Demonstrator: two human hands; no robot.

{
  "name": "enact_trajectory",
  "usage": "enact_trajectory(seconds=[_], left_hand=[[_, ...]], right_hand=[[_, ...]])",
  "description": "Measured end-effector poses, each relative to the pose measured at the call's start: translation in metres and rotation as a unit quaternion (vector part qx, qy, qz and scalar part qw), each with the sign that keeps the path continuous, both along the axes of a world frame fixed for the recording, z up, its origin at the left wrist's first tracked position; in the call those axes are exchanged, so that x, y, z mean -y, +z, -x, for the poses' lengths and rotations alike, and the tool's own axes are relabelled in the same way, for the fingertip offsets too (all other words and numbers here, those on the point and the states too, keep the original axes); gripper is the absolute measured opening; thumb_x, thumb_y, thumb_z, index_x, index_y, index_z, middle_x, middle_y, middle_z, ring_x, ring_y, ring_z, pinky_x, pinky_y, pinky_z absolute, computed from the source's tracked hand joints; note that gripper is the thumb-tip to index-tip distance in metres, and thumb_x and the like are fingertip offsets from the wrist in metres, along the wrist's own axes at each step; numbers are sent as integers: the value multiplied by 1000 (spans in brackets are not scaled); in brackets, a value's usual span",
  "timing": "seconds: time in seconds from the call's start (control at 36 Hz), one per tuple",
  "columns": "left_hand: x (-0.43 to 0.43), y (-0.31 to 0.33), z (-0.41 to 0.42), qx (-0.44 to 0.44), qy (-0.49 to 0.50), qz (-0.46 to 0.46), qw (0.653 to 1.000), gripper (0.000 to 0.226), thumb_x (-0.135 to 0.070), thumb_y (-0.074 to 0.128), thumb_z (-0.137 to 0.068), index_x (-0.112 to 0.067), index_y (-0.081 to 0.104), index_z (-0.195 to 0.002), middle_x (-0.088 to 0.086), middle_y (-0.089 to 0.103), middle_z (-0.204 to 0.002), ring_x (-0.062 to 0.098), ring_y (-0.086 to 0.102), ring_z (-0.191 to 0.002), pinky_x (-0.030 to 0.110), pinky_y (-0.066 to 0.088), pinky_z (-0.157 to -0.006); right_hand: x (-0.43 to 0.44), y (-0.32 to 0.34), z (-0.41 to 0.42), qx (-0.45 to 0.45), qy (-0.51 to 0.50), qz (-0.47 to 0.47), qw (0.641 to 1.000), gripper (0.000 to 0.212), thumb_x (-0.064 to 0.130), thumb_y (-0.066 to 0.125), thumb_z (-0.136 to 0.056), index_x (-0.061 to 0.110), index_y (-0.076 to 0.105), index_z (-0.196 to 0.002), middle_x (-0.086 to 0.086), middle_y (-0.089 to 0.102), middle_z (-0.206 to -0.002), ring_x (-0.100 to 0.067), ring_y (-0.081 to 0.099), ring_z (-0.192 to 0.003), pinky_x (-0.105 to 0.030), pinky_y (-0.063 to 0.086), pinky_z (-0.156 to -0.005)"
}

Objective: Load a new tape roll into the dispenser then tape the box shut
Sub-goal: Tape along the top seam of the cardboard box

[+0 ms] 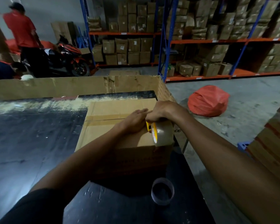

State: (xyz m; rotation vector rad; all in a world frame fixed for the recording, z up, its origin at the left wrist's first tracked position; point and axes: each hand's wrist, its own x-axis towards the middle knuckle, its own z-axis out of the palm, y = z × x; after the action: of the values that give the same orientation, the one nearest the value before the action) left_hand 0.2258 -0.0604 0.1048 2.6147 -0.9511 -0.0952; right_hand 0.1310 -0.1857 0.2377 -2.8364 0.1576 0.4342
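Brown cardboard makes up the box [120,135], which sits at the right edge of the black tabletop [31,143], its top flaps down with a strip of tape along the seam. On its top, near the right side, stands a yellow dispenser [149,127] carrying a tan tape roll [164,135]. The right hand [162,111] is clenched over the dispenser from above. The left hand [135,120] lies flat on the lid just beside it, fingers pressed together. An empty tape core [162,193] stands near the tabletop's near edge. Beyond are a red bag [208,101] on the concrete floor and shelving [200,41] packed with cartons.
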Motion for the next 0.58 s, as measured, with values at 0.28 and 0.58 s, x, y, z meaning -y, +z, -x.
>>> enact_trajectory(seconds=[0.28,0.58], left_hand=[[4,10,1,-24,0,-165,986,61,-40,26,-110,-21,3,-163,3,-1,-174,23,-5,-161,46,-4,-128],[12,2,15,-1,55,-174,983,69,-49,30,-106,-25,0,-163,-2,-4,-174,23,-2,-161,52,1,-128]], right_hand=[[3,8,31,-68,24,13,997,58,39,61,-93,3,47,-137,-16,48,-110,-33,53,-102,-42,48,-93],[7,-1,50,-63,25,29,997,52,39,64,-88,7,52,-127,-17,57,-109,-33,60,-93,-42,53,-76]])
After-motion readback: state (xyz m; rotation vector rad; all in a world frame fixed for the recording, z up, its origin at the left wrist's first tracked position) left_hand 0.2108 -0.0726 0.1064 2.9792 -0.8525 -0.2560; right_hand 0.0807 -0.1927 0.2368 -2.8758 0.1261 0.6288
